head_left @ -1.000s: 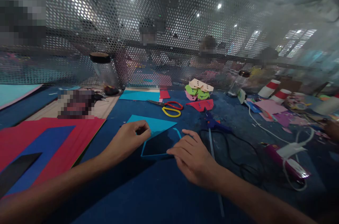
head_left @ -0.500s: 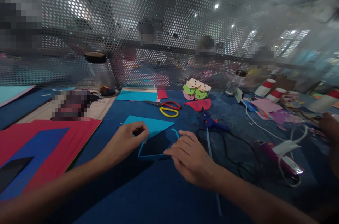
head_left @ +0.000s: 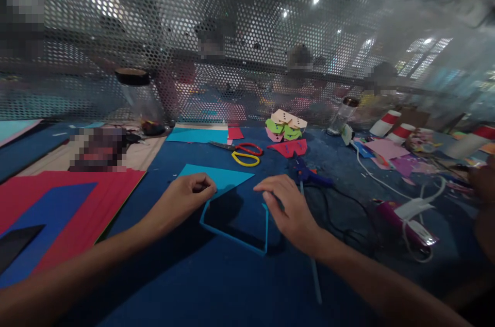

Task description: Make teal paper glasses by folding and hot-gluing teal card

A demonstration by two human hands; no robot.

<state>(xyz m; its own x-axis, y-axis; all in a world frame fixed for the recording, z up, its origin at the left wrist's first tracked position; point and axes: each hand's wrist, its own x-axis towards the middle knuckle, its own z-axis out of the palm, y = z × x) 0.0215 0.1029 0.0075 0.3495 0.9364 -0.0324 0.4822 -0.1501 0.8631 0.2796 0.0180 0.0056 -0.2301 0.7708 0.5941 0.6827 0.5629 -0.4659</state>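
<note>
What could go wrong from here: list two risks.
The bent blue strip seems held only in the left hand's grip; with its other end loose, it might twist or slip.
The right hand and wrist hide part of the pale stick extending from the glue gun; moving could perhaps knock both.

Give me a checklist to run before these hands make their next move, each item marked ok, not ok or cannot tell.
1. Left hand on the blue strip: ok, it appears to pinch one end.
2. Right hand on the strip: not ok, fingers apart from it.
3. Strip bent: ok, sharp corners show.
4. Scissors clear of both hands: ok, lying beyond them.
5. Glue gun hot: cannot tell.
</note>
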